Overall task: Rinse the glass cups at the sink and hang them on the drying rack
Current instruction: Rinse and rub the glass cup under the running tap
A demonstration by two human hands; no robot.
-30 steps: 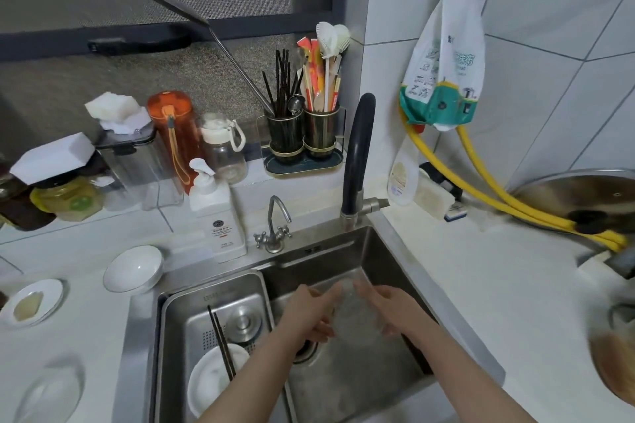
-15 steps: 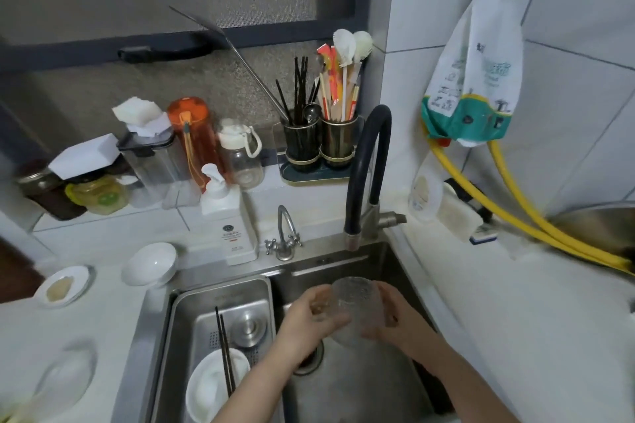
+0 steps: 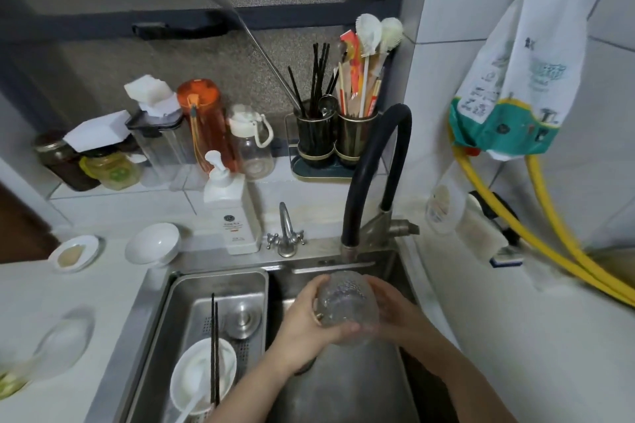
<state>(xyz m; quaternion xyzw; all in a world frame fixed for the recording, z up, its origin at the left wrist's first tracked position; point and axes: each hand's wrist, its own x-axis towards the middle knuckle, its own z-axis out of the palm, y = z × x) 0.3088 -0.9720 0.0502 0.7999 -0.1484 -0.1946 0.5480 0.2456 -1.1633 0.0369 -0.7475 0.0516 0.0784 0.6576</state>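
While both hands held the textured glass cup (image 3: pixel 345 307) over the sink (image 3: pixel 343 388), left hand (image 3: pixel 305 330) curled round it, right hand (image 3: pixel 395 314) cupping its far side, rinsing seemed underway; black faucet (image 3: pixel 372 161) beyond, no drying rack visible, hanging remained.

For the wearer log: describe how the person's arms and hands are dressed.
Both forearms are bare up to the bottom edge of the frame, with no sleeve in view. The left hand and right hand wear no gloves. No watch, bracelet or ring shows on the visible parts; some fingers are hidden behind what they hold.
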